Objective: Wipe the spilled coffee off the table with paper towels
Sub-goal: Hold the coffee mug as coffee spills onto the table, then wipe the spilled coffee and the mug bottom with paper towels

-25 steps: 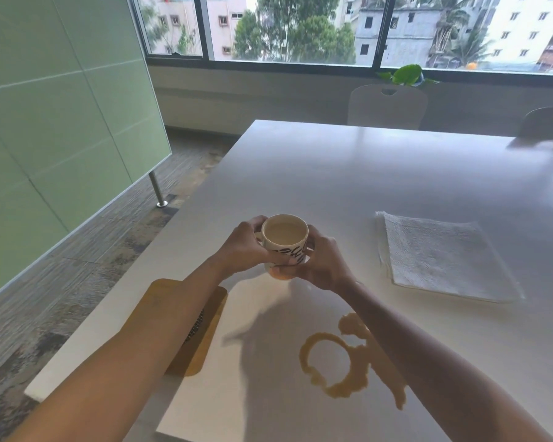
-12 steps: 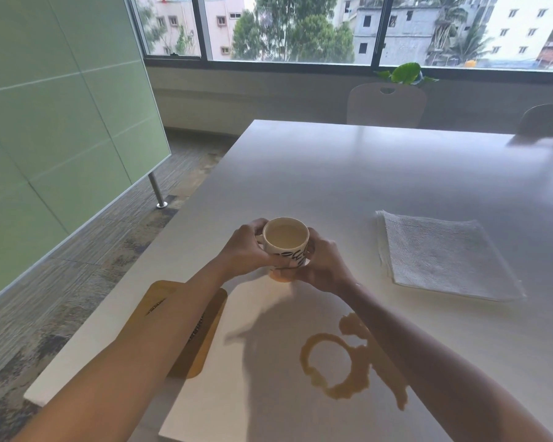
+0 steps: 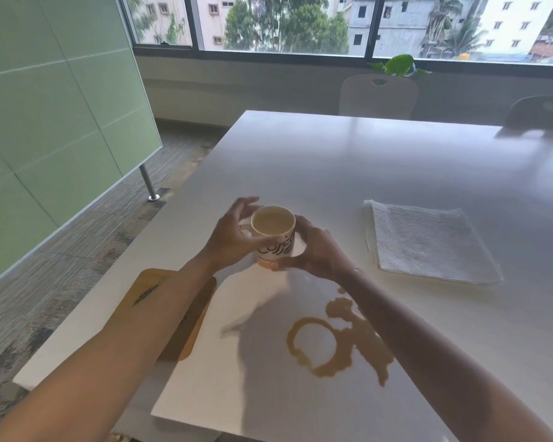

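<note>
Coffee pools; both hands loosely cup the mug.

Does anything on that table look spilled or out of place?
Yes: a brown coffee spill, ring-shaped with runs, lies on the table near its front edge. It is not yet wiped; the paper towels sit unused.

Two bare forearms enter the frame, one from about 7 o'clock and one from about 5 o'clock, each ending in an uncovered hand near the centre. The left hand wears no glove, ring or watch that can be seen, and neither does the right hand. No sleeve or cuff shows on either arm up to the frame's edge.
</note>
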A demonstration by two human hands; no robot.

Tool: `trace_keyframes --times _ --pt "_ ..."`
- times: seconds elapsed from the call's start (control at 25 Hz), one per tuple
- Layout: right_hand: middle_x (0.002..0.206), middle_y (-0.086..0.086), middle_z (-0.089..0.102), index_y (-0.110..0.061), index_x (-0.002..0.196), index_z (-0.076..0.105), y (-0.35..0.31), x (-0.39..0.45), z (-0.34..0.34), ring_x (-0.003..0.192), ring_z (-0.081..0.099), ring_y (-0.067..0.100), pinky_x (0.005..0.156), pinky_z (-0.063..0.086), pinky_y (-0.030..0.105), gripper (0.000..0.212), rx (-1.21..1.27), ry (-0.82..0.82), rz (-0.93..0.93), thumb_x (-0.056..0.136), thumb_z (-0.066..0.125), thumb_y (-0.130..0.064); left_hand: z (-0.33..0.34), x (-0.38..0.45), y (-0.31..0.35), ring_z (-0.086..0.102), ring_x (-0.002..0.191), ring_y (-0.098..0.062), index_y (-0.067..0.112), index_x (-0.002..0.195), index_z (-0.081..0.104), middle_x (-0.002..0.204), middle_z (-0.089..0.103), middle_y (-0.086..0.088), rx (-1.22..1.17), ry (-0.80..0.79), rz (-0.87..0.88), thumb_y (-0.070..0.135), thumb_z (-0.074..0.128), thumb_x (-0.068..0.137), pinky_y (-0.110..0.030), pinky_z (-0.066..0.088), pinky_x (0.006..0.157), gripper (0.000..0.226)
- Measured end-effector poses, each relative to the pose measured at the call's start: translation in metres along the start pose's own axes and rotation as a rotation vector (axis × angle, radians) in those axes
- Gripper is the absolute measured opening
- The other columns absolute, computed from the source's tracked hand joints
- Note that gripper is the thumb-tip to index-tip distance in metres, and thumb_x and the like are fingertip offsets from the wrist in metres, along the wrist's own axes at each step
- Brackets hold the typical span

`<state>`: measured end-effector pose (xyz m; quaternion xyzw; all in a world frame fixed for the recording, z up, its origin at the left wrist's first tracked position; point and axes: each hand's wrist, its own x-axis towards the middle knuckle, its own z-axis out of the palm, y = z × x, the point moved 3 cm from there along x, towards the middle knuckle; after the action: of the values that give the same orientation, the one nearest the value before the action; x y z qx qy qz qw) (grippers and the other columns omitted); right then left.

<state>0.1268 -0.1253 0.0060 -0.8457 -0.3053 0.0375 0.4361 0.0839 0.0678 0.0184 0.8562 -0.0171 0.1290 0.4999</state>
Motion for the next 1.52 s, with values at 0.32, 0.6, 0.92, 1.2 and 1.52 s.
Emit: trace_keyframes --times 0.32,0.6,0.92,1.2,1.52 --pt "0.136 0.000 0.062 -0.013 0.139 0.053 0.032 -0.060 -0.083 0.126 0.056 0.006 0.106 0.040 0.013 0.068 0.022 0.194 0.064 0.080 0.081 -0.027 0.013 -0.019 0.065 0.043 0.142 -0.022 0.006 0.135 0.054 0.145 0.055 -0.007 0.178 0.519 0.447 0.020 0.071 0.088 -0.043 0.037 0.116 0.052" --pt "0.123 0.012 0.068 -0.008 0.127 0.064 0.076 -0.099 -0.116 0.114 0.065 0.028 0.097 0.047 0.030 0.039 -0.435 0.202 0.168 0.090 0.071 -0.019 0.061 -0.037 0.087 0.047 0.139 -0.019 0.007 0.126 0.062 0.138 0.062 -0.003 0.182 0.410 0.511 0.016 0.073 0.085 -0.046 0.040 0.112 0.043" --pt "0.076 -0.003 0.056 -0.011 0.086 0.065 0.078 -0.101 -0.108 0.075 0.061 0.025 0.067 0.043 0.031 0.031 -0.661 0.141 0.150 0.087 0.068 -0.042 0.101 -0.045 0.079 0.058 0.119 -0.018 0.011 0.103 0.068 0.121 0.065 -0.003 0.139 0.298 0.509 0.012 0.069 0.085 -0.036 0.041 0.107 0.018" --pt "0.089 0.012 0.072 -0.007 0.090 0.070 0.075 -0.099 -0.105 0.084 0.069 0.033 0.077 0.053 0.036 0.018 -0.697 0.142 0.150 0.090 0.054 -0.015 0.127 -0.039 0.047 0.062 0.106 -0.012 0.019 0.105 0.069 0.115 0.066 0.004 0.178 -0.134 0.067 0.028 0.065 0.090 -0.035 0.051 0.096 0.018" --pt "0.056 0.001 0.055 -0.009 0.072 0.061 0.094 -0.085 -0.146 0.063 0.056 0.025 0.058 0.035 0.028 0.025 -0.365 0.381 0.353 0.094 0.050 -0.013 0.124 -0.039 0.039 0.059 0.115 -0.015 0.016 0.124 0.060 0.123 0.064 0.001 0.228 -0.186 -0.084 0.028 0.067 0.090 -0.031 0.048 0.101 0.037"
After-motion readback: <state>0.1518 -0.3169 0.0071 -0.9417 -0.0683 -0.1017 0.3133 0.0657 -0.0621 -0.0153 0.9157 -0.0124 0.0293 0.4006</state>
